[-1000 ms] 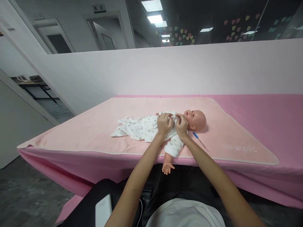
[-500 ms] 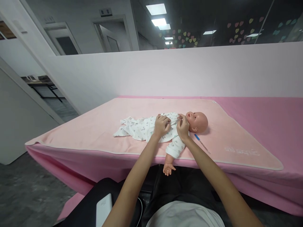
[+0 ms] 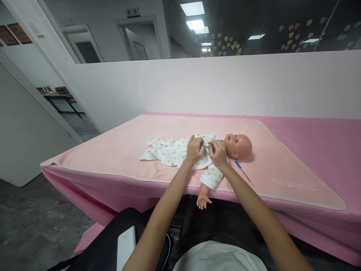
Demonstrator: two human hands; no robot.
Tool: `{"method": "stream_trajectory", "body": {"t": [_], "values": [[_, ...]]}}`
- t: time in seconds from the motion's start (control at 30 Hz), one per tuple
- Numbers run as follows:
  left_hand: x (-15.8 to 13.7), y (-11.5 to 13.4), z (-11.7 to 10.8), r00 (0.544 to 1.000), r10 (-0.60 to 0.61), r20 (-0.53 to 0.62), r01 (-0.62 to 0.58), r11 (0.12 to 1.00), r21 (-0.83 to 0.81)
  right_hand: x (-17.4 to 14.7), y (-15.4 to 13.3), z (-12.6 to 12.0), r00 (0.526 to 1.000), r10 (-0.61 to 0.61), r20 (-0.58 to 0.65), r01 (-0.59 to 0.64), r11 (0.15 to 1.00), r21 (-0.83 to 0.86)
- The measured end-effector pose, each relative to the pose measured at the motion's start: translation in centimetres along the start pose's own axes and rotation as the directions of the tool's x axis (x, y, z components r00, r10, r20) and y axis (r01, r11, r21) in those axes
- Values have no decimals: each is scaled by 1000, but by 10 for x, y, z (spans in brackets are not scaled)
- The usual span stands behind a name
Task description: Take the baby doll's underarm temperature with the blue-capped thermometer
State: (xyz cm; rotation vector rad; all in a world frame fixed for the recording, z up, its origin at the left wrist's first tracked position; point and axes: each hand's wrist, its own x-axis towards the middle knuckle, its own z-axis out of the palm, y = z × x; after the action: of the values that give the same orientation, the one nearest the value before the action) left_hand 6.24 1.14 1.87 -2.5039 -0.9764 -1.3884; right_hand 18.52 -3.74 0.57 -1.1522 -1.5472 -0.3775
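A baby doll lies on its back, its head to the right. It wears a white, small-patterned baby outfit, whose empty-looking legs lie flat to the left. My left hand is closed at the doll's chest, and my right hand is closed beside it near the doll's neck. A thin white cloth tie of the outfit runs between my pinched fingers. The fingertips are partly hidden. The doll's near arm hangs over the table edge, palm showing.
Below the doll's head lies a thin stick with a blue end, perhaps a thermometer. A pale pink mat covers the table over a darker pink cloth. A white power bank with a cable rests on my lap. A white wall stands behind.
My right-hand fingers have drawn in from the outfit's neckline toward my left hand, and the tie now shows between them. The whole view has shifted slightly.
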Motion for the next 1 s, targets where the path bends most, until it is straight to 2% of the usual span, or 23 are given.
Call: {"method": "stream_trajectory", "body": {"t": [0.07, 0.17, 0.47, 0.7, 1.0], "values": [[0, 0, 1, 1000, -4, -6, 4, 1000, -3, 0, -2, -1, 995, -67, 68, 70, 997, -45], [-1, 0, 1, 1000, -11, -5, 11, 1000, 3, 1, -2, 0, 990, -100, 103, 108, 991, -77], [-3, 1, -3, 1000, 17, 9, -17, 1000, 3, 0, 2, 4, 996, -49, 69, 57, 992, -109], [-1, 3, 0, 999, -29, 31, 28, 999, 44, 0, 2, 2, 994, 1, 105, 10, 994, -105], [0, 4, -2, 999, -6, -39, 7, 1000, 23, -1, 3, 4, 995, 12, 95, -3, 996, -93]]}}
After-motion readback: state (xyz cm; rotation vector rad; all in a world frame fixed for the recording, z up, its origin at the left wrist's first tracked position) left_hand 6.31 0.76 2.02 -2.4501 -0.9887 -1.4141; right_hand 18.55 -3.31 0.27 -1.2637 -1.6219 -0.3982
